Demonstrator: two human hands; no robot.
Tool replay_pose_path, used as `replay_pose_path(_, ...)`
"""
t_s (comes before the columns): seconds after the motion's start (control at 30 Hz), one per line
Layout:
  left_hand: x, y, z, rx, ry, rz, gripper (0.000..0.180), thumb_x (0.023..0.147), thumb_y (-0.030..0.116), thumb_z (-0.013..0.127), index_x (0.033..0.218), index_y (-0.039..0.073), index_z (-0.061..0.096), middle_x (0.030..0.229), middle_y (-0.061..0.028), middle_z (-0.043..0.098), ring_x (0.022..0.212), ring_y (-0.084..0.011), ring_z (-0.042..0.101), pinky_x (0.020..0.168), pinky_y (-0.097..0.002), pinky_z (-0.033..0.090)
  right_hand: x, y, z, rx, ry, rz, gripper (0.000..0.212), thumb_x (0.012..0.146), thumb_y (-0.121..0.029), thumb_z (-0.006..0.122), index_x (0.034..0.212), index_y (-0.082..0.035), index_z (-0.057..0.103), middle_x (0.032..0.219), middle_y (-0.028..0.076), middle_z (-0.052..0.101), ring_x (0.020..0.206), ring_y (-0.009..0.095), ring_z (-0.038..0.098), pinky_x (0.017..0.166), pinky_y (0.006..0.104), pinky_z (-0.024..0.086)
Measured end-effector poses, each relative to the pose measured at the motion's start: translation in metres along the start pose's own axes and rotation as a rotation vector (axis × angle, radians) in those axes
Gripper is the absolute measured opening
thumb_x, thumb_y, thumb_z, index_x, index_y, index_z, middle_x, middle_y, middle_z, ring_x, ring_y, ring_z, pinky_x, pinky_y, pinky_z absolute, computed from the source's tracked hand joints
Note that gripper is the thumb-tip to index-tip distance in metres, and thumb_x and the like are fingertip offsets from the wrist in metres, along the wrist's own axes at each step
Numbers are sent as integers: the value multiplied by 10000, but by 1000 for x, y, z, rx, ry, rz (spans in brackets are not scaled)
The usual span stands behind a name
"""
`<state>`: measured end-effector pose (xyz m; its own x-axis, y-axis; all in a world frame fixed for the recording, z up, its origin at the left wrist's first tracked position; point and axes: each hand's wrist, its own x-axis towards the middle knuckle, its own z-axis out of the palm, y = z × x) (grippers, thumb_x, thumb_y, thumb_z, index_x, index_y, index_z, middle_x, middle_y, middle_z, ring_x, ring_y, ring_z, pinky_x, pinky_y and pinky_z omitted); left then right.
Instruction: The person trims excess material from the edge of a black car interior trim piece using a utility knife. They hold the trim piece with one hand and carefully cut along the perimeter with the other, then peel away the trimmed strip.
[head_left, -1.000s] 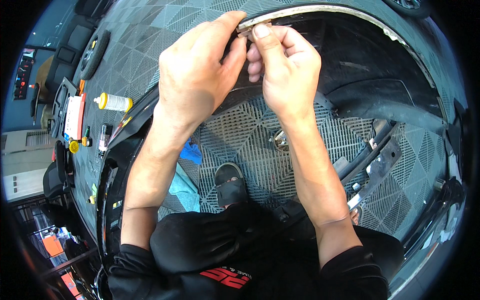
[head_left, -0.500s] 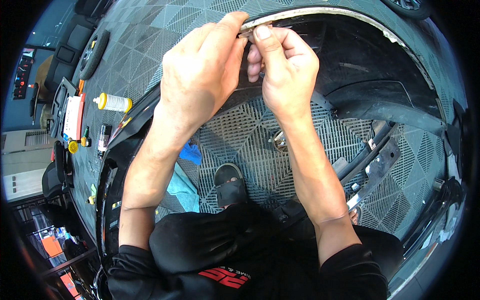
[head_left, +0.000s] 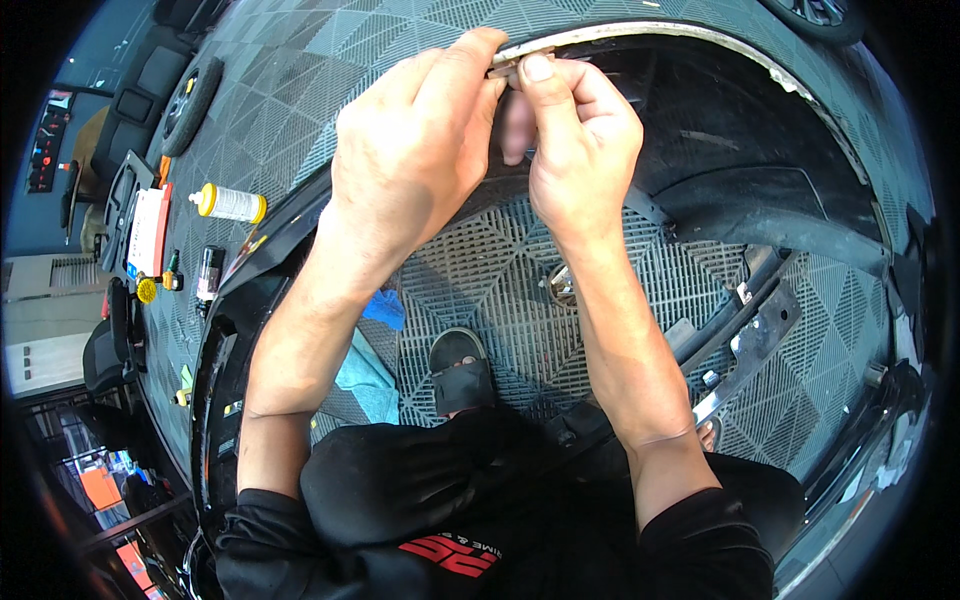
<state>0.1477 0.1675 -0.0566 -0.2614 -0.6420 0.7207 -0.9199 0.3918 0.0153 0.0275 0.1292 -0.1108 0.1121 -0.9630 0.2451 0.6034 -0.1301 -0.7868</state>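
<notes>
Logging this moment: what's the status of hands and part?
Left hand, right hand both pinching the pale trim edge of the black bumper. Nothing in the way.

The picture is bright and clear in the middle. Soft, even light falls from above, so the backs of the left hand (head_left: 415, 150) and the right hand (head_left: 580, 140) look pale and a little shiny. Under the curved black car panel (head_left: 760, 190) it is dark, and details there are hard to see. The grey tiled floor (head_left: 480, 270) is evenly lit with only weak shadows. The round lens bends straight lines near the rim, and all 4 corners are black. Things at the far left edge look small, squashed and a bit blurry.
</notes>
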Motion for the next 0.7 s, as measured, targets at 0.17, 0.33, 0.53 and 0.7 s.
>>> replay_pose_path(0.17,2,0,1,-28,50,6,328,833,4,754,1156,34,702,854,-142,710,748,-287,711,678,-335,566,0,2,1,20,11,-14,230,1009,-210,668,889,-15,649,698,10,645,578,53,574,531,203,484)
replay_pose_path(0.33,4,2,-2,-82,-20,-74,404,808,4,754,1205,55,699,888,-139,711,795,-265,712,720,-331,564,2,8,-5,120,-29,5,217,1009,-218,669,927,-19,647,730,12,651,606,58,583,545,212,496)
replay_pose_path(0.53,6,5,-11,-203,-82,-113,510,767,-30,730,1269,43,678,1108,-133,726,1004,-232,707,881,-327,548,-4,16,-4,166,36,-50,176,1004,-198,671,965,-28,646,758,19,657,640,71,600,560,221,501)
replay_pose_path(0.7,0,-7,-21,-385,372,55,335,770,-71,714,1103,-38,701,1063,-157,739,976,-262,711,874,-346,560,-5,11,2,268,26,7,160,998,-156,666,969,-2,630,733,47,630,613,101,604,560,294,576)
